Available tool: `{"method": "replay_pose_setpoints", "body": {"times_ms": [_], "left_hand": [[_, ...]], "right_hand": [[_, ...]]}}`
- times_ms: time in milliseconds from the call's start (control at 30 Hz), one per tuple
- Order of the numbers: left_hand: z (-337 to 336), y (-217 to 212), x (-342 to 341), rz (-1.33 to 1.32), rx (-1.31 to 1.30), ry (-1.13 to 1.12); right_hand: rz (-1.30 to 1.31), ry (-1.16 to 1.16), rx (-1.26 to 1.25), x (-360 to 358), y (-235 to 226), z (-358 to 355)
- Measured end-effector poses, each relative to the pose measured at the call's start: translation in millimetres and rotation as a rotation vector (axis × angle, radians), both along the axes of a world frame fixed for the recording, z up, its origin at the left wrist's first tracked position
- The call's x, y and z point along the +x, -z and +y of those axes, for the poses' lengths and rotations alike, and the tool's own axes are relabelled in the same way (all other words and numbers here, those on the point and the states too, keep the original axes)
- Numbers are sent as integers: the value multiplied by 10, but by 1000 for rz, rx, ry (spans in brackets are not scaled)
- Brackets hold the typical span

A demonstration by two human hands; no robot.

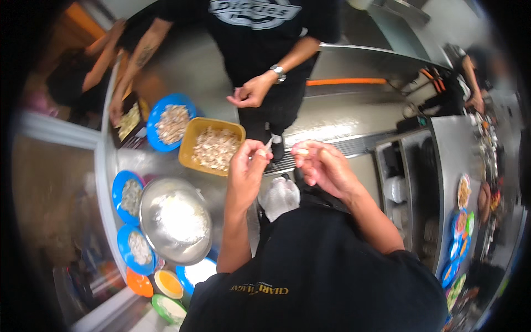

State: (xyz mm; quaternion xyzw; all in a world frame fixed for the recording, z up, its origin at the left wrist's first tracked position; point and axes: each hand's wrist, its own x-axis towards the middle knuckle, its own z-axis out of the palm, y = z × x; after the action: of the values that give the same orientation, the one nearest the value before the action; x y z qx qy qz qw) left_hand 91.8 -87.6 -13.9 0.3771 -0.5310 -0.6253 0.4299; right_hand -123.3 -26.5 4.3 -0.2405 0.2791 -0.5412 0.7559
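Observation:
My left hand [247, 166] is raised in front of me, its fingers pinched on a small pale piece. My right hand [321, 164] is beside it, fingers curled around another small pale bit near its fingertips. Both hands hover just right of a yellow tub [192, 138] filled with chopped pale food. A white cloth [280, 197] hangs at my waist below the hands.
A steel bowl [175, 219] of white powder sits on the steel counter [113, 160], ringed by blue plates [172, 123] of food and small orange and green bowls. A person in a black shirt [260, 33] stands opposite, hand [250, 92] held out. Another counter [453, 166] with plates lies right.

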Motion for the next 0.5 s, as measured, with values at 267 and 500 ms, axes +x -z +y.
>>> {"method": "replay_pose_setpoints", "body": {"times_ms": [267,500], "left_hand": [[-560,551,846,-760,-188,-627],[-599,862,1067,-1386,-310,-579]], "right_hand": [[237,-40,145,119,85,6],[301,-92,163,136,191,8]]}}
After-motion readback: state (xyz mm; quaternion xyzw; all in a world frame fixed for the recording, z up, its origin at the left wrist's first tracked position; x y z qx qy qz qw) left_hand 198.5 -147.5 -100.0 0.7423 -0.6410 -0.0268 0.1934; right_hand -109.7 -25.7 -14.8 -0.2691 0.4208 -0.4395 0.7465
